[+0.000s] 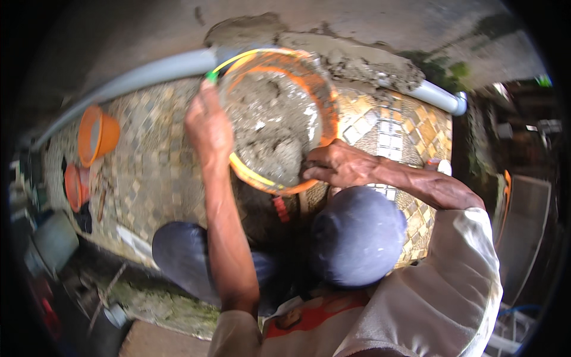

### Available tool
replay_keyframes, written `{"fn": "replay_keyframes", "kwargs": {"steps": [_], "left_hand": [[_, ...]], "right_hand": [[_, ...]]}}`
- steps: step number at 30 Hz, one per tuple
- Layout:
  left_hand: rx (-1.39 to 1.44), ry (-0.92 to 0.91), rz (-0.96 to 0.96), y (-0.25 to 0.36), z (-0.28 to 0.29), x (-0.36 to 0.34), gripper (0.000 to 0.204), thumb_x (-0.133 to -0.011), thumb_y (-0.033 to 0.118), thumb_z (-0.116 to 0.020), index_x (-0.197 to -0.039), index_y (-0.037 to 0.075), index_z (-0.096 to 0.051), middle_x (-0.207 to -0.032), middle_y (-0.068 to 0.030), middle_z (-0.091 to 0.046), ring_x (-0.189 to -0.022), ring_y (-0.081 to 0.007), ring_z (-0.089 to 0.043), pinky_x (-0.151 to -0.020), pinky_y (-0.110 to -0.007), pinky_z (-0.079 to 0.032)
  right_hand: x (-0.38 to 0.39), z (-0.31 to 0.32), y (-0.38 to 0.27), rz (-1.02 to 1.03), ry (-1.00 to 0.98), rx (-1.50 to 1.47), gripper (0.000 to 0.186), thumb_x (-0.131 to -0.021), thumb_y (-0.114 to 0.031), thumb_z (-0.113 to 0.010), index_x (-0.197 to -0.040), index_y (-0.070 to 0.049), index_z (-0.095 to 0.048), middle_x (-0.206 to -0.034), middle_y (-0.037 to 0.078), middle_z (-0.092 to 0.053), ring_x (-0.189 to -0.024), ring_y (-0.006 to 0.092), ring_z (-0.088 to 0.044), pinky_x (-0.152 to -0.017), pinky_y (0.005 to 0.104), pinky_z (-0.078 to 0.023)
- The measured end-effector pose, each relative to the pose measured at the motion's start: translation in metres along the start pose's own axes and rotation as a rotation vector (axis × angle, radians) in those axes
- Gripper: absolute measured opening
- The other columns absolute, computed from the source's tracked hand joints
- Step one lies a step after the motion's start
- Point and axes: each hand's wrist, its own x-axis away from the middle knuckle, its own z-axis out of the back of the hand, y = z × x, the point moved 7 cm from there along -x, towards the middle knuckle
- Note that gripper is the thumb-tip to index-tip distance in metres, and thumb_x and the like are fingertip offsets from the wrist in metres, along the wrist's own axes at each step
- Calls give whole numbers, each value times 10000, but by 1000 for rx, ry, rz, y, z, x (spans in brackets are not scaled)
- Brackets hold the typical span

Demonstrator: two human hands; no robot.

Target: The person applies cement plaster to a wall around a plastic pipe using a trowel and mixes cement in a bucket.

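Tan-and-grey tiled floor (157, 152): spreads beneath everything, patterned in small squares.
Pale shirt (425, 273): covers the person's shoulders; its front bears a red printed picture (324, 315), any lettering too unclear to tell.
Grey pipe (160, 66): runs along the floor's far edge, passing behind the bucket.
Orange bucket (331, 113): in front of the person, between both hands, mouth facing the camera, rim smeared grey with a yellow band.
Wet grey mix (267, 128): lumpy, inside the bucket.
Mortar heap (369, 62): lies over the pipe's right part.
Right hand (339, 165): fingers clenched on the bucket's near-right rim.
Left hand (209, 125): at the left rim, fingertips beside a green piece; whether they grasp it, I cannot tell.
Small orange pail (109, 135): tipped, well left.
Red ribbed piece (281, 209): just below the near rim.
Green piece (212, 76): at the yellow strip's end.
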Motion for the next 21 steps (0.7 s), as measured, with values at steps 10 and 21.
{"fn": "replay_keyframes", "kwargs": {"steps": [10, 21], "left_hand": [[319, -57, 175, -80, 20, -37, 629, -1085, 431, -458, -1446, -80, -522, -1391, -210, -594, -1204, -323, -643, -1028, -413, -527], [525, -42, 418, -152, 57, -34, 620, -1097, 456, -439, -1405, -71, -545, -1387, -155, -615, -1182, -291, -637, -1025, -397, -498]], "right_hand": [[49, 7, 38, -60, 325, -338, 339, -1009, -315, -634, -1029, 17, -699, -781, 157, -663, -682, 257, -617, -688, 426, -511], [164, -24, 125, -352, 1169, -1155, 302, -929, -117, -494, -1188, -1, -600, -757, 4, -546, -582, 80, -462, -514, 263, -373]]}}
